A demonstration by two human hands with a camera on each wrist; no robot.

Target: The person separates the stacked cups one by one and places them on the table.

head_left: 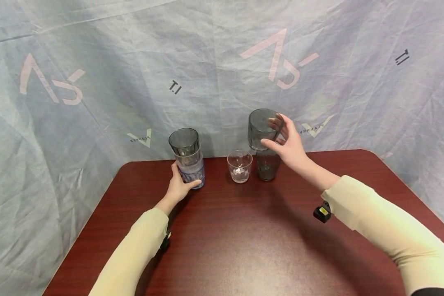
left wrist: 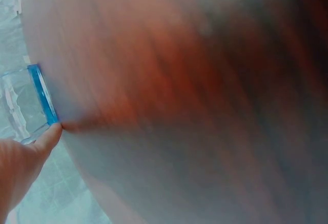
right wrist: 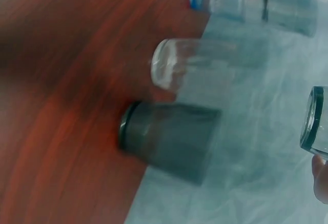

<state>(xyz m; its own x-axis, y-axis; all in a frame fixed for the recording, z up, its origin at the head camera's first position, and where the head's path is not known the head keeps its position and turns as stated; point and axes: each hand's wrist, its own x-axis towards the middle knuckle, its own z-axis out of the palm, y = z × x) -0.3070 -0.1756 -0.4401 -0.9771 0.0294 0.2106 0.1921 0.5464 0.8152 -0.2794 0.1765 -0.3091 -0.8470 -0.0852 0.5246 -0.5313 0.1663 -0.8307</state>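
Observation:
On the left, my left hand (head_left: 177,187) grips the bottom of a stack of glasses. The bottom one is a blue-tinted glass (head_left: 197,179), with a clear glass (head_left: 193,163) above it and a dark grey glass (head_left: 185,142) on top. My right hand (head_left: 291,144) holds another grey glass (head_left: 258,130) in the air, thumb on the near side and fingers behind it. Below that, a second grey glass (right wrist: 166,137) stands upright on the table. Just left of it is a clear tumbler (head_left: 240,169). In the left wrist view only the blue-based glass (left wrist: 42,95) and part of the hand show.
The dark red wooden table (head_left: 237,242) ends just behind the glasses. A pale printed cloth (head_left: 214,61) hangs behind it and along both sides. Small black wrist cameras, such as the right wrist camera (head_left: 322,212), sit at the cuffs.

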